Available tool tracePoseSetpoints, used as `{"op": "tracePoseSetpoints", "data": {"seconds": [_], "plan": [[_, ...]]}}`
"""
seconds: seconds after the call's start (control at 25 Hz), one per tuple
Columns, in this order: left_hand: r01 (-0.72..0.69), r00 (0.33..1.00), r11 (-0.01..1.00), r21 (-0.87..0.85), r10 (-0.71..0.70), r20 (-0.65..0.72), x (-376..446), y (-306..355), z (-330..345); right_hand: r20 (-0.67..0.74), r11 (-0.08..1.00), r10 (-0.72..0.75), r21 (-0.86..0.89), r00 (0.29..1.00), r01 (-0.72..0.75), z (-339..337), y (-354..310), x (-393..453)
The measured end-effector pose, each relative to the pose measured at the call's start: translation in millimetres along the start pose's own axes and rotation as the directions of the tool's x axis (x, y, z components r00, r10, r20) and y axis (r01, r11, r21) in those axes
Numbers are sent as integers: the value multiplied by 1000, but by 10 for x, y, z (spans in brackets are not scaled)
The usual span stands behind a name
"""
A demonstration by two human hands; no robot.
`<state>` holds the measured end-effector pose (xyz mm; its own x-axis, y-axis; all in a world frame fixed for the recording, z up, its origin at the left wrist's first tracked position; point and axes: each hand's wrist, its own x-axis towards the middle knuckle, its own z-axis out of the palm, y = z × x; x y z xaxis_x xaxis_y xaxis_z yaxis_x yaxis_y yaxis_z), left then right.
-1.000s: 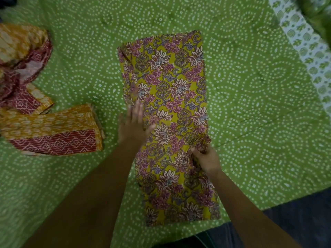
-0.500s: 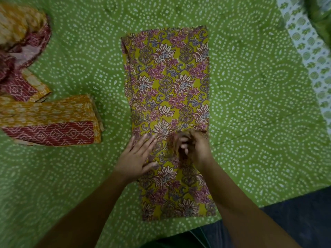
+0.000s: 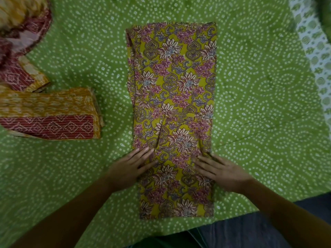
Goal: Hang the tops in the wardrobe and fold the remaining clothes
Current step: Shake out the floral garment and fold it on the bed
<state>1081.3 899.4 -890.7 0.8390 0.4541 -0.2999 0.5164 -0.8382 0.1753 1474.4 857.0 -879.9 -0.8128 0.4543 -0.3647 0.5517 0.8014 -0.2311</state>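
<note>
Presently the floral garment (image 3: 172, 111) lies flat in a long narrow strip at the middle of the green bedspread (image 3: 259, 86), already doubled lengthwise, its near end close to the bed's edge. The left hand (image 3: 129, 170) rests flat on the left border of the strip and the right hand (image 3: 221, 171) flat on the right border; each grip is spread, fingers straight, pressing the cloth and pinching nothing. By its look the fabric is thin printed cotton: light, limp, not slippery, with no stiffness of its own, so it should crease readily and hold a fold once smoothed. Best taken at the two near corners, or at both side edges together, to carry the end over evenly. A folded orange-and-maroon garment (image 3: 50, 113) lies well apart to the left. No brand, label or legible writing is visible.
</note>
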Motion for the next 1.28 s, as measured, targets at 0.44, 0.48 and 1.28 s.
{"op": "tracePoseSetpoints", "data": {"seconds": [0.44, 0.48, 1.28], "plan": [[762, 392, -77, -643, -735, 553, 863, -467, -668, 477, -427, 614, 871, 629, -245, -568, 702, 901], [720, 396, -178, -671, -689, 608, 960, -557, -739, 518, -511, 558, 830, 649, -223, -642, 804, 966], [649, 508, -238, -723, -572, 644, -53, 134, -620, 544, -418, 711, 836, 446, -355, -525, -399, 486]]}}
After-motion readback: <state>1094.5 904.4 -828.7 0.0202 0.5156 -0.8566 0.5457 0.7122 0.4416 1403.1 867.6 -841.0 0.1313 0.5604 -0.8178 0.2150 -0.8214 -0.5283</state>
